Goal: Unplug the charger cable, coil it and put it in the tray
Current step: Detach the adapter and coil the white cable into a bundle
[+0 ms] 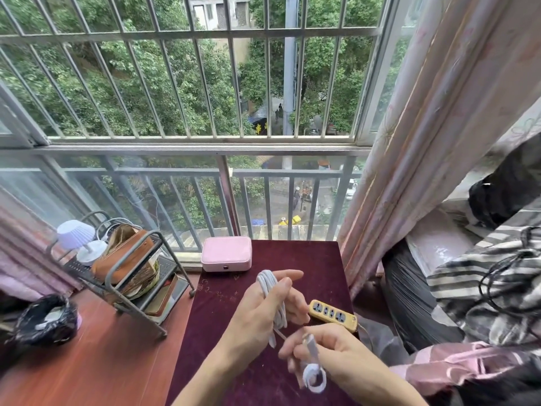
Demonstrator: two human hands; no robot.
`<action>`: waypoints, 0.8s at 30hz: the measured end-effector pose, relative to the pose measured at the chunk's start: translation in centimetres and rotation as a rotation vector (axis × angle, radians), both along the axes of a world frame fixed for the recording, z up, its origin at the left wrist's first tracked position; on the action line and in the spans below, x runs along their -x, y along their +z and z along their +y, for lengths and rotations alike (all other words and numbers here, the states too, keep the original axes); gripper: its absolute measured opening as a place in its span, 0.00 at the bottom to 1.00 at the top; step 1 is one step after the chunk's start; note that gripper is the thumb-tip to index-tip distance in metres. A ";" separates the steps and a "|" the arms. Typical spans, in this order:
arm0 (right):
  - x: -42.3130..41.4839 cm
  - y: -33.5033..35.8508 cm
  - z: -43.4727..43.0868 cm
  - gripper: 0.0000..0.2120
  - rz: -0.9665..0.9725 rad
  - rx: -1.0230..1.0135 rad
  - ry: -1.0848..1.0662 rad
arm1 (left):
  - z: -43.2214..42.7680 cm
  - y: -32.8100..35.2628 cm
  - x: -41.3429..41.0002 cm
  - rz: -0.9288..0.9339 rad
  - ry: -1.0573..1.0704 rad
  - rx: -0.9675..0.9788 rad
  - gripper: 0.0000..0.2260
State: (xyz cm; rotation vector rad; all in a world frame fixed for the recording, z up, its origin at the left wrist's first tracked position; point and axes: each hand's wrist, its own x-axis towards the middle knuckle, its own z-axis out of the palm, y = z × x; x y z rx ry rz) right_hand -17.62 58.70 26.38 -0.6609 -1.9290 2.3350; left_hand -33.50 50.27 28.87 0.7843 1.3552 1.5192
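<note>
A white charger cable (270, 291) is wound in several loops around the fingers of my left hand (263, 312), which is held above the dark red cloth. My right hand (328, 350) pinches the cable's loose end, and a short blurred loop (314, 378) hangs below its fingers. A short stretch of cable runs between the two hands. The yellow power strip (333, 315) lies just right of my left hand with nothing plugged into its visible sockets. No tray can be told apart for certain.
A pink case (226, 253) stands at the cloth-covered table's (307, 259) far edge. A grey wire rack (131, 276) with a brown bag and small lamp sits left. A black bag (44, 320) lies far left. Curtain and striped fabric crowd the right.
</note>
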 end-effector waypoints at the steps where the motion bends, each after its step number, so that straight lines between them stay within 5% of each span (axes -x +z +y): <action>1: 0.0 0.1 0.1 0.09 0.007 0.024 0.006 | 0.0 0.1 0.0 -0.013 -0.024 0.014 0.15; 5: -0.1 0.5 0.2 0.11 0.087 0.175 0.025 | 0.0 0.1 0.5 -0.071 -0.081 0.041 0.15; 7: -0.2 0.6 0.2 0.11 0.136 0.178 0.038 | -0.1 -0.2 0.7 0.057 -0.087 0.053 0.13; 10: -0.5 0.9 0.3 0.09 0.134 -0.029 0.036 | 0.0 -1.4 0.4 0.386 -0.075 0.110 0.12; 12: -0.4 1.2 0.3 0.10 0.140 -0.150 -0.016 | -0.1 -1.4 -0.1 0.422 -0.063 0.107 0.12; 16: -0.5 1.9 0.1 0.19 0.137 -0.316 -0.170 | -0.6 -1.5 -0.7 0.470 -0.155 0.085 0.33; 20: -0.2 2.8 0.1 0.10 0.153 -0.386 -0.195 | -1.2 -1.7 -1.4 0.433 -0.249 0.081 0.45; 24: 0.2 2.8 -0.2 0.09 0.159 -0.386 -0.286 | -1.2 -1.4 -1.9 0.520 -0.240 0.101 0.28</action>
